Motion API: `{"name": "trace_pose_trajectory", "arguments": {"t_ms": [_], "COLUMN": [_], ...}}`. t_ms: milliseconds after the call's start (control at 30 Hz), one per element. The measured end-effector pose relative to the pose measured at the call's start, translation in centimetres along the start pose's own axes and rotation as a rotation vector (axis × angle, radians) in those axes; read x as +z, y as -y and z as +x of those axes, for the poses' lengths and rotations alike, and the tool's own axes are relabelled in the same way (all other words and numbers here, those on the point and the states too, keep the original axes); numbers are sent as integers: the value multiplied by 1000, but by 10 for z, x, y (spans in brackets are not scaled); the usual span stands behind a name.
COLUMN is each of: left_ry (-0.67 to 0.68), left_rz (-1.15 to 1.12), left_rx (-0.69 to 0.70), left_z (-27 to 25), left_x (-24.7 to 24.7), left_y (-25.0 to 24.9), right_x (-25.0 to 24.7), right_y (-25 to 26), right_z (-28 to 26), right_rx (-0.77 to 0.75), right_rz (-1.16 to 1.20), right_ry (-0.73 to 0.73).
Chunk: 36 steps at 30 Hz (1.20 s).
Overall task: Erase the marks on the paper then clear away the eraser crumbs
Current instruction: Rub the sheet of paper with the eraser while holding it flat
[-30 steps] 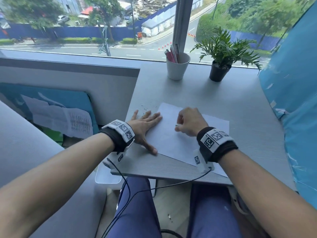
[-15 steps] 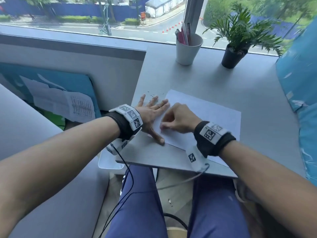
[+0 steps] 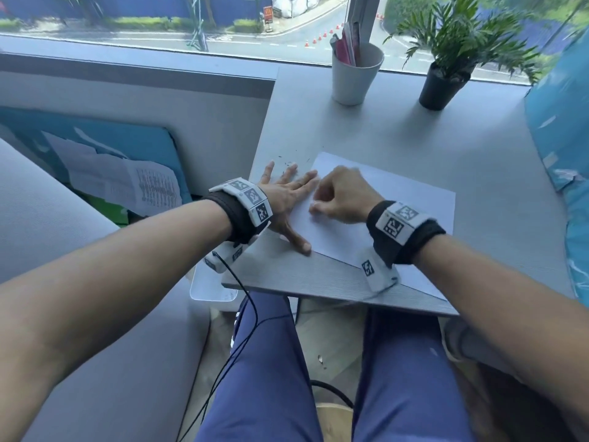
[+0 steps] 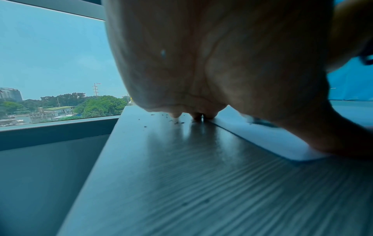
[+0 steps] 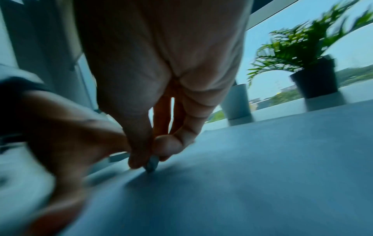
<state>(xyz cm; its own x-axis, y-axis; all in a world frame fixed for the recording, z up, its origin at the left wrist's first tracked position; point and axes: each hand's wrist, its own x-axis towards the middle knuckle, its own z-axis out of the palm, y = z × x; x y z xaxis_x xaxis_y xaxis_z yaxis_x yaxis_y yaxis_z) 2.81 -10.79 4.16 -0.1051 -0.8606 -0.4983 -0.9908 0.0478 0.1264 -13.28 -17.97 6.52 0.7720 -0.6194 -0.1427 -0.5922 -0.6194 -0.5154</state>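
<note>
While L hand [image 3: 287,199] lies flat pinning white paper [image 3: 398,212], R hand [image 3: 342,196] pinches small grey eraser [image 5: 151,164], tip on sheet.

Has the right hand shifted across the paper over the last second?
Yes. The right hand has slid left across the paper, toward the left hand pinning its edge.
</note>
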Motion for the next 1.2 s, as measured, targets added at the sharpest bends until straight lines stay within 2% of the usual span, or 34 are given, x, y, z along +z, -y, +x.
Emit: {"name": "trace_pose_trajectory", "arguments": {"t_ms": [67,100,233,267,433,600,633,767,800,933,967,1000,1100,1200], "left_ry": [-7,-6,12,18,22,28,26,-4,-4,-30,-47,-62,-106,-184], "left_rz": [18,17,4,5,18,24,18,26,30,66,63,52,42,96], "left_rx": [-5,-10,-8,-10,-17,-27,-28,-10,-5,26,45,67,103,52], "left_z": [0,0,0,-1,-2,-3,-2,1,2,4,5,6,8,8], "left_x": [0,0,-1,-2,-3,-4,-4,2,2,5,6,8,9,4], "left_y": [-1,-1,-2,-2,-2,-6,-6,1,2,6,8,11,15,14], "right_x": [10,8,-9,-7,8,-12,-6,12,9,-18,-26,-33,-41,-32], "right_y": [11,10,-10,-10,3,-14,-11,3,-1,-38,-49,-61,-85,-94], "right_z": [-22,-23,10,11,-19,16,11,-23,-24,-14,-16,-20,-37,-45], "right_rx": [-81,-84,54,50,-81,50,34,-54,-39,131,178,219,294,273], "right_rz": [-20,-20,23,16,-12,6,13,25,46,184,206,212,161,147], "right_ry": [153,179,-45,-57,179,-69,-61,124,100,-226,-246,-211,17,28]}}
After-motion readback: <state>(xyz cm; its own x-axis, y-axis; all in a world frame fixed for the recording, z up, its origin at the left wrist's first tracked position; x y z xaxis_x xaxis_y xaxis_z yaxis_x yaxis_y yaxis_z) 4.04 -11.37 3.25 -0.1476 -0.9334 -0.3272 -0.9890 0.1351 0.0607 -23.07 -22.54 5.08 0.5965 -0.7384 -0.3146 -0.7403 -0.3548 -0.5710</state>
